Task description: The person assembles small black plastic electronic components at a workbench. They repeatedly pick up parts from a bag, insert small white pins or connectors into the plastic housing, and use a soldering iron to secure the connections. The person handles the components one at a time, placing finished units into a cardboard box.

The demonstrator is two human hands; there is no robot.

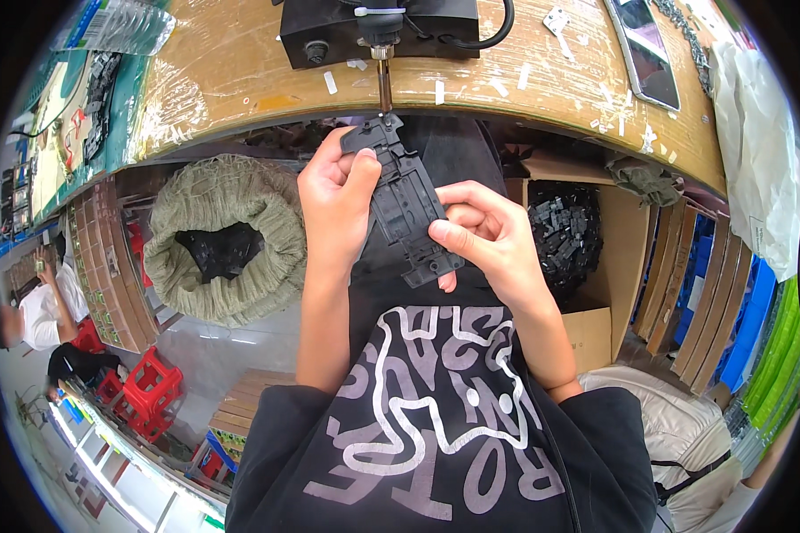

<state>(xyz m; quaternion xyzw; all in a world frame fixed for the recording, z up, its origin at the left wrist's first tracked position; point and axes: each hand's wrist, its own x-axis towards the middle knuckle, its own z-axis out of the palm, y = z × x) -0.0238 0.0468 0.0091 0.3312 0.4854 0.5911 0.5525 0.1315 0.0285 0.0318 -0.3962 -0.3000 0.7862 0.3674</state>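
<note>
A long black moulded plastic part (pixel 406 206), with slots and raised ribs, is held slantwise between my hands below the table edge. My left hand (pixel 340 191) is closed on its upper left side, thumb lying over the face. Lower down on the right, my right hand (pixel 484 229) pinches the edge with the thumb on top. The part's upper end is right at the tip of a metal rod tool (pixel 384 84), like a soldering iron, that sticks out toward me from a black box (pixel 329 35). Whether tip and part touch, I cannot tell.
The worktable (pixel 240 84) carries small white scraps and a phone (pixel 646 53). Below it stand a green woven sack (pixel 271 235) of black pieces on the left and a cardboard box (pixel 627 231) of black parts on the right. Red stools (pixel 154 384) and another person (pixel 44 311) are further left.
</note>
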